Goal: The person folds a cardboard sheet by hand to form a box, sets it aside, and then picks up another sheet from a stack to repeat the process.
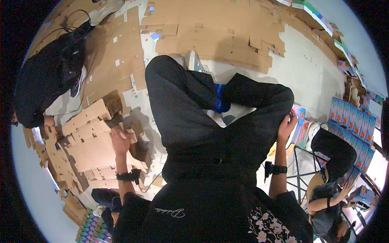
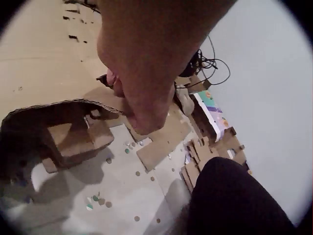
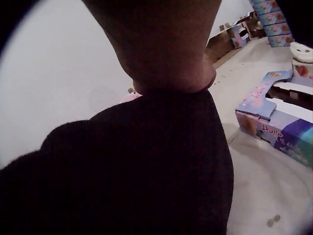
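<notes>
On the left of the head view, my left hand grips the edge of a flattened cardboard sheet, part of a layered pile. The left wrist view has the hand at the torn, corrugated edge of the cardboard, with fingers partly hidden behind it. A folded cardboard piece lies below that edge. My right hand rests on my bent right knee, holding nothing. In the right wrist view, the dark trouser leg hides most of its fingers.
Flattened cardboard covers much of the floor ahead. A printed box stands beside my right knee, with stacked boxes farther right. One person in black is at the left, another at the lower right.
</notes>
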`<state>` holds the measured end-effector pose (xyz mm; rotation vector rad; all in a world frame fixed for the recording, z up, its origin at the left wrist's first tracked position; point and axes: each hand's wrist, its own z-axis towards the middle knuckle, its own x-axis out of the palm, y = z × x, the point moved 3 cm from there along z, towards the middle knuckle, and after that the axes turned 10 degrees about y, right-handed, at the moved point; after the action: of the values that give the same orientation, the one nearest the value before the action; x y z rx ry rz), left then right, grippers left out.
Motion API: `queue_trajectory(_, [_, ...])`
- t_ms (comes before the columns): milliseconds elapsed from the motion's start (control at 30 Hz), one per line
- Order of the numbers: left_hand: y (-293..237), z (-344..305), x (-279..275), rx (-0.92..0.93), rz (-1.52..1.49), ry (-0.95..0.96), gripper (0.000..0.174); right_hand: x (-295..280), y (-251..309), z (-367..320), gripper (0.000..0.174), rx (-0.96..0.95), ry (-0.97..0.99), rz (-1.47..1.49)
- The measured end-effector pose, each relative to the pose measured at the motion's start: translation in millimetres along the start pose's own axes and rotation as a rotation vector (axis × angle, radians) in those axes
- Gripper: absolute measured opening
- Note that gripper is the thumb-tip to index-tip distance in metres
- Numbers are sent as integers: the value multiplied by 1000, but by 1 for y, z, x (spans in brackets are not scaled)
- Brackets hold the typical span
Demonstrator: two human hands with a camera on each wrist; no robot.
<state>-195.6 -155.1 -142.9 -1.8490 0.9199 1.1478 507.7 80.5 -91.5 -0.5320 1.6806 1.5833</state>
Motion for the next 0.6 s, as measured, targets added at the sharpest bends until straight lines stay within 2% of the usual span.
queue_trajectory(67, [-3, -1, 0, 10, -39, 52, 44, 1, 1, 0, 38, 8, 3, 10])
queue_trajectory(167, [14, 4, 17, 12, -83, 28, 46, 0, -8, -1, 39, 38, 11, 32])
queue_trajectory(267, [10, 6, 21, 123, 128, -103, 49, 0, -7, -4, 39, 20, 12, 74])
queue_trajectory(367, [14, 0, -2, -173, -274, -52, 50, -1, -6, -4, 39, 8, 12, 73])
queue_trajectory(400, [49, -5, 5, -138, -372, -92, 46, -1, -5, -3, 39, 9, 11, 66])
queue_trajectory(433, [29, -14, -29, -17, -163, -193, 41, -1, -7, -2, 38, 3, 8, 59])
queue_trajectory(533, [60, -56, -89, -3, -381, -167, 26, 2, -8, 0, 38, 16, -2, 89])
queue_trajectory(567, [64, -73, -113, -83, -544, -161, 27, 2, 1, 0, 37, 39, -11, 130])
queue_trajectory(600, [57, -87, -143, -225, -443, -139, 30, 3, 5, -1, 37, 63, -19, 171])
